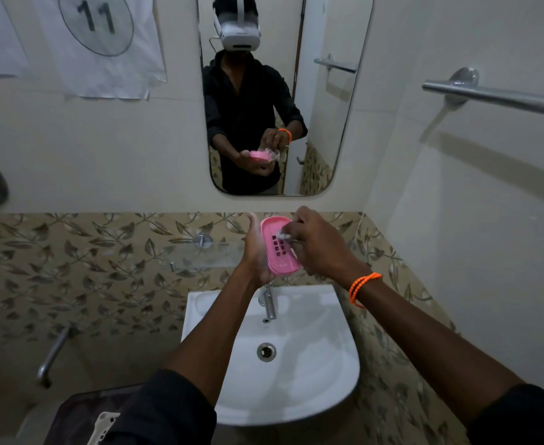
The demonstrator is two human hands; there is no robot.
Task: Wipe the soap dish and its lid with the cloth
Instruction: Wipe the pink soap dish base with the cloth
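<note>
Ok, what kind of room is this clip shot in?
A small bathroom, most likely in a home: a white wall-mounted washbasin with a tap, a mirror above it, and a metal towel rail on the side wall.

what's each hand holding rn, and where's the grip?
Left hand cradles the pink soap dish along its left long edge and underside. Right hand pinches a small cloth at its fingertips, pressed inside the dish.

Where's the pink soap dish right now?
In the head view, the soap dish is held up in the left hand above the tap, below the mirror.
</note>
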